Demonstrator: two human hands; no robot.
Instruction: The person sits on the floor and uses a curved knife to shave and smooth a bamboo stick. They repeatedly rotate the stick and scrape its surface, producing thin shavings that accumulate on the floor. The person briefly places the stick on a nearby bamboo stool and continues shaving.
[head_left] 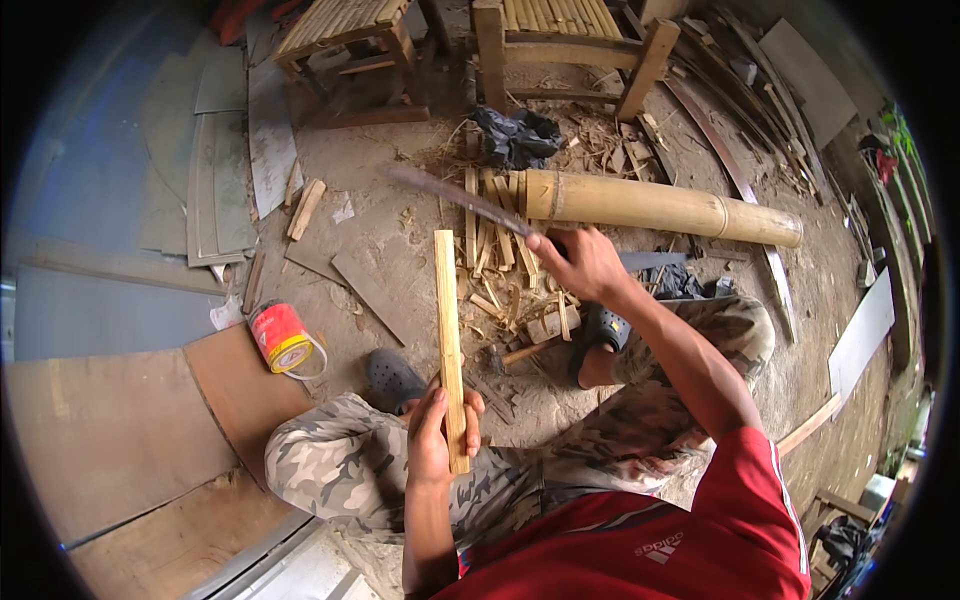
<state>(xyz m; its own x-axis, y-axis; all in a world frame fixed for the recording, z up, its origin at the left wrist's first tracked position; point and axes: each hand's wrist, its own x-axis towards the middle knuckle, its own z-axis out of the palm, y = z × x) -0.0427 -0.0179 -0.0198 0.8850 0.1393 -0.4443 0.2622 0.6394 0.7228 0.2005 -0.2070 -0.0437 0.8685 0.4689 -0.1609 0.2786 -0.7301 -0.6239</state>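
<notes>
Gripping — left hand [445, 430] closed round pale wooden strip [447, 300], right hand [583, 262] closed on long-bladed tool [450, 198].

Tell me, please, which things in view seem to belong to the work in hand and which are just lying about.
Likely in the work:
- pale strip, in the left hand
- long dark blade, in the right hand
- perhaps the bamboo pole

Seemingly just lying about:
- red-and-yellow can
- crumpled black plastic
</notes>
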